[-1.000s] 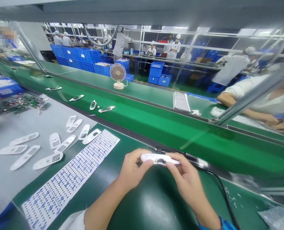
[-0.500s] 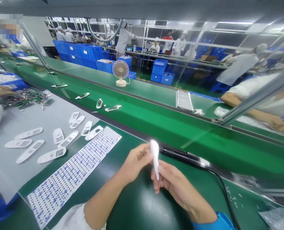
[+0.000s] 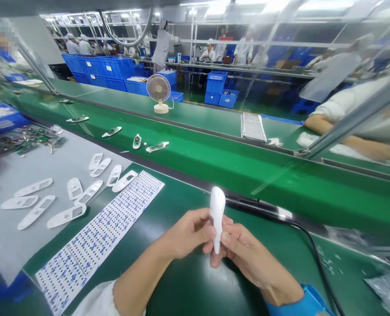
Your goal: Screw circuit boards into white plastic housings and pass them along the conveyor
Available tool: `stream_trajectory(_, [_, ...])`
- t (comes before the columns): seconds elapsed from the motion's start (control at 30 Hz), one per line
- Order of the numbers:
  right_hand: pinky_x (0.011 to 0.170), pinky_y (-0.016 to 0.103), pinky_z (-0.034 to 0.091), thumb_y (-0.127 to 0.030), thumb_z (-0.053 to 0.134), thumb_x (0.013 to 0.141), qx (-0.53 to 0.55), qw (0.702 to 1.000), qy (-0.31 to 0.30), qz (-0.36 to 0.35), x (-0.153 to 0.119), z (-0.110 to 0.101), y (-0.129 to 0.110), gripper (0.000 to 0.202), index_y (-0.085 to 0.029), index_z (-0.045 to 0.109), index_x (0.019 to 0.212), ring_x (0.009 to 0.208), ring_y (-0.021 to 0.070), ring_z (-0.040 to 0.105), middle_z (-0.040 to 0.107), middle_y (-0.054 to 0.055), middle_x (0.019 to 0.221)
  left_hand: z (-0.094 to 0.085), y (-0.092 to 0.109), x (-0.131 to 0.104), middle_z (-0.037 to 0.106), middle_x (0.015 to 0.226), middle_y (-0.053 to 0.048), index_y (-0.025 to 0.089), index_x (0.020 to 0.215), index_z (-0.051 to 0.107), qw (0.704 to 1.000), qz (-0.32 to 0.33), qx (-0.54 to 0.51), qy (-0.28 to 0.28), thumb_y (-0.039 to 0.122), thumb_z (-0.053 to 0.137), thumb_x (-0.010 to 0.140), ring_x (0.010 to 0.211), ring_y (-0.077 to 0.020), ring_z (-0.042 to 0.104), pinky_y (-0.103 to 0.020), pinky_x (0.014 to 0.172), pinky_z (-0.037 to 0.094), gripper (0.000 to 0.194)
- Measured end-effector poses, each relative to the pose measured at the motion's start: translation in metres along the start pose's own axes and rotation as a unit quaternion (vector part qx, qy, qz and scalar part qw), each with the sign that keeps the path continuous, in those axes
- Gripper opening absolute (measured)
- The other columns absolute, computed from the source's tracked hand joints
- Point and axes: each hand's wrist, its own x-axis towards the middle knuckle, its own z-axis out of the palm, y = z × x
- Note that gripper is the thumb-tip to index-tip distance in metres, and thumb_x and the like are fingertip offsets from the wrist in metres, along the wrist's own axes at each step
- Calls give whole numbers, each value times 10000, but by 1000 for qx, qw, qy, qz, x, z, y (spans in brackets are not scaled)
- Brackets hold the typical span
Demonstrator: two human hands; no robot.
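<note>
A white plastic housing (image 3: 218,205), shaped like a digital thermometer, is held upright on its narrow end above the green table. My left hand (image 3: 195,235) pinches its left side between thumb and fingers. From the right, my right hand (image 3: 237,241) grips the lower, narrow part. Fingers of both hands hide some of its sides. Left of my arms lies a sheet of small blue and black stickers (image 3: 102,237). Beyond it, several white housing shells with window cutouts (image 3: 88,192) are spread on a grey mat (image 3: 4,241).
Behind my hands lies a black cylindrical tool (image 3: 257,208) with a cable (image 3: 313,245). Housings with circuit boards (image 3: 157,147) sit on the green belt (image 3: 208,160). A fan (image 3: 158,90) stands beyond. A plastic bag (image 3: 389,289) and small white bits (image 3: 328,265) lie right. Co-workers sit nearby.
The housing has turned to show its broad, rounded side. My left hand has moved down along it, and both hands are closer together. The camera view has shifted slightly.
</note>
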Motion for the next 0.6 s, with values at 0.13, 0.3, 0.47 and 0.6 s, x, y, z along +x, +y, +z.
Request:
stream_trajectory(0.13, [697,310,555,-609,637,880,-45,999,25,-16,0,4,-1,479,-152,758,805,720,186,661,679,96,759,4,6,-1,458,522,57,140,1224,633,999,-24,-49,-5,607,638,880,527,-159,609,-295,604,517,580])
stream_trajectory(0.3, [644,262,535,-569,672,873,32,999,12,-10,1,0,2,447,-130,754,876,645,149,645,686,92,791,10,3,-1,450,563,64,150,1254,607,998,-28,-56,23,580,620,905,522,-149,626,-257,563,498,555])
stream_trajectory(0.47, [606,239,536,-484,611,950,108,993,-46,16,1,2,10,398,-119,684,1092,618,153,685,722,133,905,-6,-2,-4,507,527,42,156,1302,600,994,-54,-74,-66,588,579,928,655,-204,694,-319,713,541,572])
stream_trajectory(0.6, [555,230,544,-478,651,931,164,980,-90,65,4,11,29,533,-145,517,1324,612,173,701,733,133,893,-28,-6,-18,708,884,-75,199,1304,620,986,-84,-58,-133,584,650,881,888,-234,707,-358,839,530,574])
